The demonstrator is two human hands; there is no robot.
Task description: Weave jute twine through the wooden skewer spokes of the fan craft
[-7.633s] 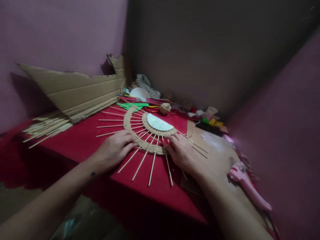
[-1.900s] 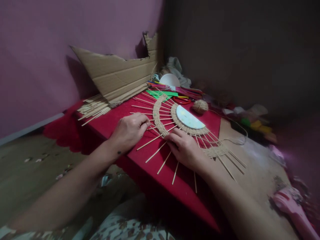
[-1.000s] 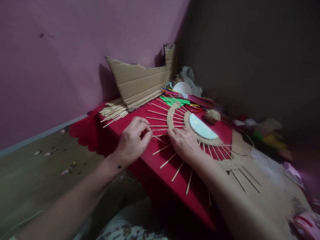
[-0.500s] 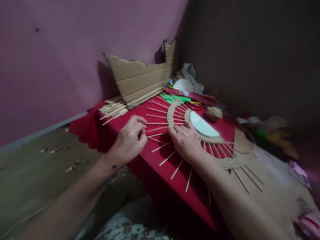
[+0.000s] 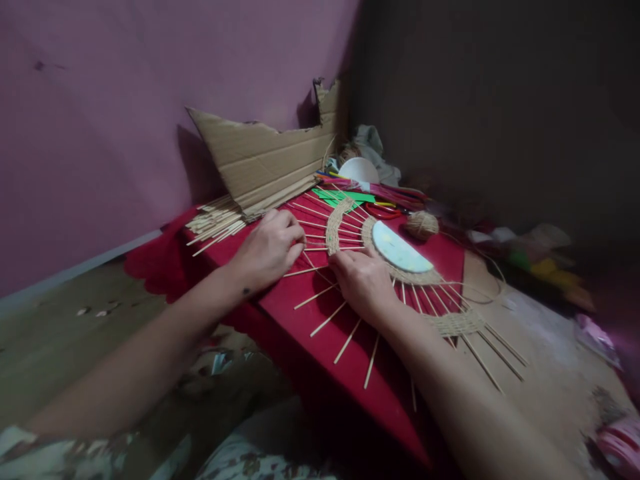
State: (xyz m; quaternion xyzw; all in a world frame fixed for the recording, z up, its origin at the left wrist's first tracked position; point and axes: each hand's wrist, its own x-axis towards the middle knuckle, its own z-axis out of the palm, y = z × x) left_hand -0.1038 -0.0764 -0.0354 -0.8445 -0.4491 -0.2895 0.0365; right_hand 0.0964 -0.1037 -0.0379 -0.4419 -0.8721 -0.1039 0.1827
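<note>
A fan-shaped piece of thin sticks (image 5: 345,342) lies on the red cloth, with twine woven across the sticks in an inner and an outer band (image 5: 337,223). A pale blue half-disc (image 5: 400,249) sits at its centre. My right hand (image 5: 363,277) is closed on the outer band, fingertips at its near end; the fingers cover what they pinch. Left of the band, my left hand (image 5: 275,243) is closed beside the stick ends, with a thin strand running from its fingertips toward the band.
Torn cardboard (image 5: 270,153) leans at the purple wall beside a bundle of sticks (image 5: 215,223). Behind the woven piece are green strips (image 5: 350,197), red-handled scissors (image 5: 384,211), a ball of twine (image 5: 423,225) and a white bowl (image 5: 359,170). A pink roll (image 5: 620,448) lies far right.
My left hand has moved up and slightly away from the woven piece's near sticks, with its forearm swung upward. My right hand stays at the band. The whole view has shifted slightly.
</note>
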